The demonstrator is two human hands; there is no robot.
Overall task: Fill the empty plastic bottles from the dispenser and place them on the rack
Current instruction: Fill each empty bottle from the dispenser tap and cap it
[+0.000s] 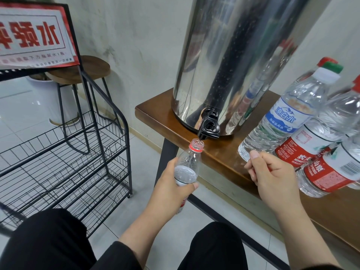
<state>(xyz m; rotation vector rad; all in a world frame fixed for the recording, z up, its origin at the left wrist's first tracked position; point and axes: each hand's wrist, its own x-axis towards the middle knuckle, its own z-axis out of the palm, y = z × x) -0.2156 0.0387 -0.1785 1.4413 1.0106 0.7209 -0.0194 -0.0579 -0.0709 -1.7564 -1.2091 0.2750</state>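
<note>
Clear plastic bottle (187,168), partly filled, is gripped in the left hand (171,189) with its open mouth just under the black tap (208,128) of the steel dispenser (229,61). Right hand (272,176) hangs loosely curled beside the table (155,115) edge; whether it holds anything cannot be told. Risk: the mouth slipping off-line would spill water. Wire rack (68,152) stands left, unloaded.

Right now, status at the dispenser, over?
Left hand grips open bottle, mouth under black tap, partly filled. Right hand curled, off tap, contents unclear. Capped bottles crowd table right. Rack shelves bare.
</note>
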